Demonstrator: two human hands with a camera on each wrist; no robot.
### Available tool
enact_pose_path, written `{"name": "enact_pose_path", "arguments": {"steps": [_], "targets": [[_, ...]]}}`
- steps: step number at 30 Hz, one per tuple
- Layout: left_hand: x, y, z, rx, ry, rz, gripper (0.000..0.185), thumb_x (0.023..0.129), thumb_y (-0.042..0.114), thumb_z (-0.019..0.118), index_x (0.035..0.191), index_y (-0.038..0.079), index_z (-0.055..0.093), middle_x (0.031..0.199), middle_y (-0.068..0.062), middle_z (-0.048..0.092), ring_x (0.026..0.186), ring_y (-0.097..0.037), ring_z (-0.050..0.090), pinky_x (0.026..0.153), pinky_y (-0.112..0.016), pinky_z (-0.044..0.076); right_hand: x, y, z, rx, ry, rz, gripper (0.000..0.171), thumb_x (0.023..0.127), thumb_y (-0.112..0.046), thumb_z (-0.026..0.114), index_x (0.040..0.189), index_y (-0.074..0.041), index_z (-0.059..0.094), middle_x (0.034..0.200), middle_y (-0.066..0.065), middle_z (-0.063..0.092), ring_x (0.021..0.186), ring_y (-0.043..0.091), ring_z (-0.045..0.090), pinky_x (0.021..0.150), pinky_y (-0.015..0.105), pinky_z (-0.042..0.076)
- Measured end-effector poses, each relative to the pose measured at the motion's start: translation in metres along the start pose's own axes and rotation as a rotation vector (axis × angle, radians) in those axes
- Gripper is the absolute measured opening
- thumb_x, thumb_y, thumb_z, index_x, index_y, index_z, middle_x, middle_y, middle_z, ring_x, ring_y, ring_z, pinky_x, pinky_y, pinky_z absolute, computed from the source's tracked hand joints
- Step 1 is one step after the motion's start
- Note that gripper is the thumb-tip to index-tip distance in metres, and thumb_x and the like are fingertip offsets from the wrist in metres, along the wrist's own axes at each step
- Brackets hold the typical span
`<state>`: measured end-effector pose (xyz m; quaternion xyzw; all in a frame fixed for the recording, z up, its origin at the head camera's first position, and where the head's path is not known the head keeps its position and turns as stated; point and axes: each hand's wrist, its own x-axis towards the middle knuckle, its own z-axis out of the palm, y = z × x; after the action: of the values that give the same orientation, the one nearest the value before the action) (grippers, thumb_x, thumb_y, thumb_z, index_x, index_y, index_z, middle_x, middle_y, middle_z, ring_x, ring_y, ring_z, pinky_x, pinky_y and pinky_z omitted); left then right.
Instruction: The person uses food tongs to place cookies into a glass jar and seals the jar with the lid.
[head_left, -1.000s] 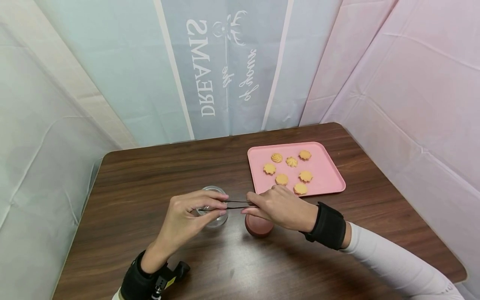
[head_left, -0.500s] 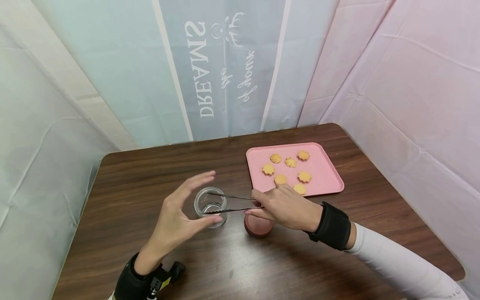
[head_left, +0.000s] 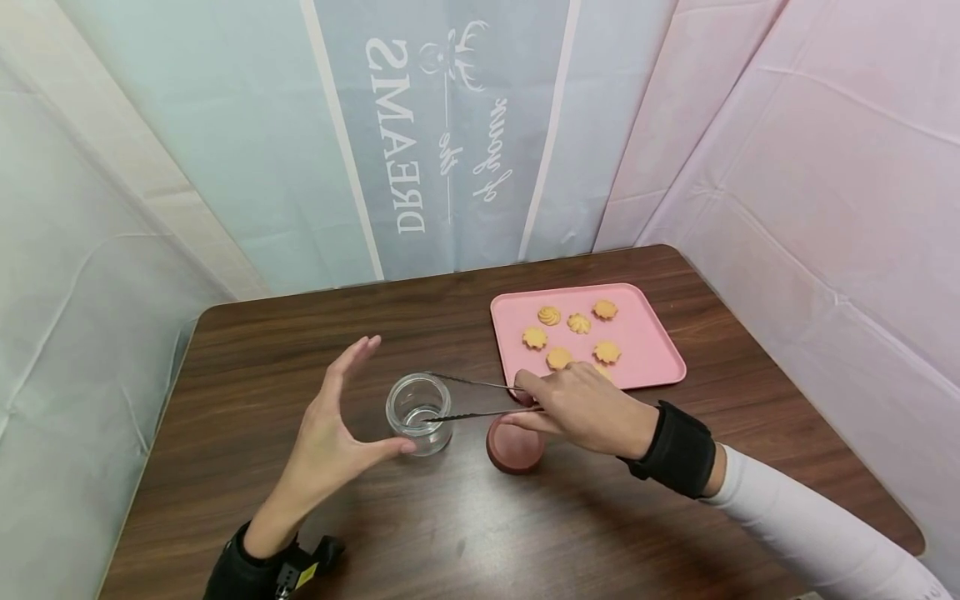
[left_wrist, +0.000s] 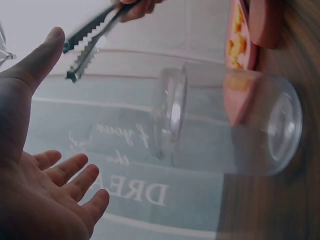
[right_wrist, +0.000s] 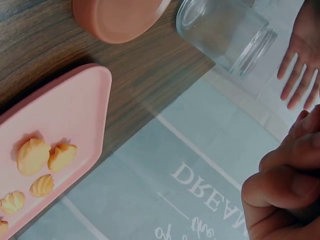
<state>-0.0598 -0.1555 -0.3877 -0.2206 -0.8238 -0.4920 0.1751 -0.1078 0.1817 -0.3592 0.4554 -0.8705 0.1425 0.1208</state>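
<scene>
An empty clear glass jar (head_left: 418, 412) stands upright on the brown table, also in the left wrist view (left_wrist: 225, 125) and the right wrist view (right_wrist: 225, 30). My left hand (head_left: 386, 393) is open just left of the jar, its thumb tip near the jar's base, and it holds nothing. My right hand (head_left: 531, 398) pinches black tongs (head_left: 472, 398) by their handle end. The tongs' arms are spread, with empty tips over the jar's mouth (left_wrist: 90, 35). A reddish-brown lid (head_left: 515, 446) lies flat under my right hand.
A pink tray (head_left: 652, 342) with several yellow cookies (head_left: 558, 358) lies at the back right, just beyond my right hand. Cloth backdrops close in the table's far, left and right sides. Bare wood stretches along the near edge.
My left hand has let go of the tongs' tips, opened and drawn back to the left of the jar. The tongs' arms have sprung apart. My right hand has shifted slightly right.
</scene>
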Motion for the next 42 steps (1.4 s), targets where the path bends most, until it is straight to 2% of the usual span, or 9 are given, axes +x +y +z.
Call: {"name": "enact_pose_path", "arguments": {"steps": [5,9,12,15,18,24,31,34,42], "targets": [[-0.006,-0.016,0.003,-0.005,-0.053,-0.076,0.150,0.051,0.013,0.107,0.170,0.025,0.016,0.171,-0.001,0.035,0.156,-0.020,0.034,0.123,-0.019,0.021,-0.001,0.003,-0.007,-0.028,0.002,0.037,0.038,0.092,-0.046,0.080,0.083,-0.017,0.058,0.059,-0.012,0.052,0.051,0.004,0.046,0.048,0.021,0.035],[-0.010,-0.025,0.008,0.033,-0.078,-0.138,0.153,0.050,0.018,0.108,0.170,0.027,0.014,0.173,0.002,0.031,0.157,-0.027,0.032,0.125,-0.042,0.026,-0.001,0.007,-0.014,-0.028,0.000,0.061,0.037,0.094,-0.047,0.078,0.085,-0.017,0.058,0.057,-0.013,0.047,0.049,0.002,0.041,0.047,0.021,0.032],[-0.011,-0.031,0.012,0.040,-0.076,-0.144,0.151,0.051,0.021,0.108,0.170,0.025,0.015,0.172,-0.002,0.032,0.156,-0.033,0.033,0.120,-0.062,0.028,-0.003,0.010,-0.019,-0.028,0.008,0.080,0.037,0.096,-0.048,0.076,0.087,-0.018,0.056,0.055,-0.015,0.042,0.049,0.001,0.036,0.048,0.023,0.030],[-0.012,-0.037,0.014,0.028,-0.068,-0.143,0.149,0.051,0.021,0.108,0.170,0.023,0.017,0.172,-0.007,0.034,0.155,-0.038,0.034,0.117,-0.070,0.028,-0.004,0.013,-0.022,-0.043,0.029,0.077,0.040,0.097,-0.051,0.074,0.087,-0.018,0.054,0.053,-0.017,0.037,0.048,0.001,0.032,0.048,0.024,0.029],[-0.012,-0.042,0.017,0.026,-0.066,-0.148,0.148,0.051,0.021,0.108,0.169,0.021,0.019,0.171,-0.009,0.035,0.154,-0.039,0.035,0.117,-0.068,0.028,-0.006,0.016,-0.024,-0.060,0.042,0.068,0.043,0.097,-0.056,0.071,0.088,-0.018,0.053,0.052,-0.018,0.034,0.047,0.001,0.030,0.048,0.024,0.029],[-0.014,-0.048,0.022,0.041,-0.092,-0.181,0.144,0.053,0.022,0.108,0.168,0.018,0.022,0.170,-0.009,0.037,0.153,-0.036,0.038,0.120,-0.055,0.030,-0.009,0.019,-0.026,-0.052,0.028,0.095,0.046,0.102,-0.062,0.060,0.089,-0.019,0.053,0.053,-0.019,0.034,0.048,0.001,0.031,0.050,0.024,0.030],[-0.017,-0.051,0.029,0.029,-0.129,-0.198,0.139,0.055,0.017,0.107,0.166,0.009,0.024,0.169,-0.013,0.038,0.152,-0.040,0.038,0.117,-0.066,0.031,-0.013,0.023,-0.029,-0.073,0.025,0.140,0.053,0.106,-0.067,0.045,0.088,-0.018,0.053,0.053,-0.018,0.032,0.048,0.003,0.032,0.049,0.026,0.031],[-0.018,-0.052,0.033,0.035,-0.142,-0.214,0.137,0.055,0.018,0.107,0.165,0.009,0.026,0.168,-0.012,0.039,0.151,-0.041,0.039,0.116,-0.067,0.032,-0.015,0.025,-0.031,-0.082,0.031,0.160,0.052,0.105,-0.066,0.048,0.087,-0.017,0.053,0.053,-0.017,0.032,0.048,0.003,0.034,0.049,0.026,0.032],[-0.019,-0.052,0.039,0.035,-0.155,-0.279,0.130,0.056,0.024,0.107,0.162,0.011,0.033,0.164,-0.015,0.045,0.147,-0.041,0.045,0.113,-0.067,0.036,-0.019,0.031,-0.033,-0.094,0.022,0.215,0.039,0.099,-0.049,0.072,0.087,-0.017,0.054,0.052,-0.016,0.032,0.048,0.004,0.035,0.048,0.027,0.032]]}}
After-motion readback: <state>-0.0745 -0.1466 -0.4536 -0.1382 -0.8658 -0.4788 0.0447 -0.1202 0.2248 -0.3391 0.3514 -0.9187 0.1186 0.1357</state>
